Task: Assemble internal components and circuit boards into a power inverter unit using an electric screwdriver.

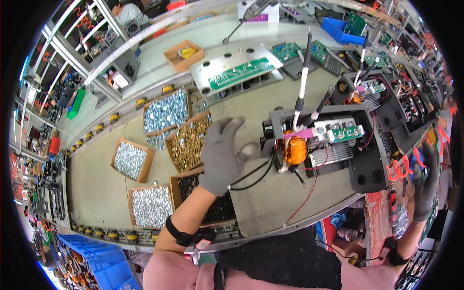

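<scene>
My left hand, in a grey glove, is over the edge of a cardboard box of brass-coloured fasteners. Its fingers are apart, the thumb is blurred, and no object shows in it. To its right lies an open black metal housing with an orange copper-wound coil, a small green circuit board, and loose black and red wires. At the far right my right hand, also gloved, is raised beside a red coiled hose. Its fingers look stretched out, with nothing visibly gripped.
Boxes of silvery fasteners and a box of black pieces stand around my left hand. A metal plate with a green board lies beyond. More black housings line the right. A tool hangs above; a blue bin sits behind.
</scene>
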### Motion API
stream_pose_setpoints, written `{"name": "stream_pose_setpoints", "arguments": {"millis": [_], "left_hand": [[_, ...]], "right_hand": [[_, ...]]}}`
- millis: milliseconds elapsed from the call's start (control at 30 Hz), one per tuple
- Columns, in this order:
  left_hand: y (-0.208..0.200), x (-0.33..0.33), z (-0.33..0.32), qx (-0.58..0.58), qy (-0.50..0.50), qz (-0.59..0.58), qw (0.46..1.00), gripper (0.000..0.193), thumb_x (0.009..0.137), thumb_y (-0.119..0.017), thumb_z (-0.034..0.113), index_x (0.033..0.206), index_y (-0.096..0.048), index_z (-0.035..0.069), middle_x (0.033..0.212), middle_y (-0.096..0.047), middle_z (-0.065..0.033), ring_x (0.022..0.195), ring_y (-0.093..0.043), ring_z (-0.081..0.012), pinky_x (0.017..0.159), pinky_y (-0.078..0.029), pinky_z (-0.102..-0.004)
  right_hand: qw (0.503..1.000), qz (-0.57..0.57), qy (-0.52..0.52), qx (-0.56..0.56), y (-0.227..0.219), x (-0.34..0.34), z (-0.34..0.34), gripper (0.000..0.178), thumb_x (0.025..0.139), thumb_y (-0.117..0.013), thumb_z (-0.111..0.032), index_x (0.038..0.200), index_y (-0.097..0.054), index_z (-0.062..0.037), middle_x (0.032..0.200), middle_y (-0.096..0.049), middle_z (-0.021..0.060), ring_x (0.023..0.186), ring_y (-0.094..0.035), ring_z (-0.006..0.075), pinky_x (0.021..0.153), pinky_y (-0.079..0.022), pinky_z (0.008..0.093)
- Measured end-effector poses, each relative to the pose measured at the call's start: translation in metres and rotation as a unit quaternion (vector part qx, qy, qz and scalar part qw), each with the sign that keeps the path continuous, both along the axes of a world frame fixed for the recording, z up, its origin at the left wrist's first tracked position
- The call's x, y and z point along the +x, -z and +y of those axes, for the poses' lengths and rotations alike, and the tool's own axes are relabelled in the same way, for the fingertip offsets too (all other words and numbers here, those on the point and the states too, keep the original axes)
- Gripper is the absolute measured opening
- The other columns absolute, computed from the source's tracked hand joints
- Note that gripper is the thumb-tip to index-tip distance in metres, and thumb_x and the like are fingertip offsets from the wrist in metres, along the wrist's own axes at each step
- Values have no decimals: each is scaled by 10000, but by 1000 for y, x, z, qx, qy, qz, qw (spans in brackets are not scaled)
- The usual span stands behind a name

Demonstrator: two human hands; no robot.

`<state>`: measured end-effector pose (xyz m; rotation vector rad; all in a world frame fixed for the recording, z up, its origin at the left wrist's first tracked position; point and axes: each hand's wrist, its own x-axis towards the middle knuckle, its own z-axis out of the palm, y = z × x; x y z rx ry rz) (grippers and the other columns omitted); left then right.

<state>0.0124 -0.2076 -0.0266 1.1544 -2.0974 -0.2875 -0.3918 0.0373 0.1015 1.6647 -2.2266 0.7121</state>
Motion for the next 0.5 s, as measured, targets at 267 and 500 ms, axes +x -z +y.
{"name": "stream_pose_setpoints", "arguments": {"millis": [267,500], "left_hand": [[-70,-124,-32,120,347,-15,930,574,791,-689,459,1236,-538,129,1097,-622,-132,1040,-582,-312,877,-481,-439],[-57,-109,-9,-80,498,-122,855,375,816,-616,267,1177,-603,164,983,-596,-63,979,-582,-233,888,-451,-370]], "right_hand": [[903,-23,-428,-23,-130,134,-246,457,870,-650,-375,1165,-594,-30,950,-613,45,883,-565,127,751,-474,291],[921,-304,-149,192,-90,115,-454,447,851,-628,-474,964,-627,-42,729,-580,86,583,-552,154,564,-526,320]]}}
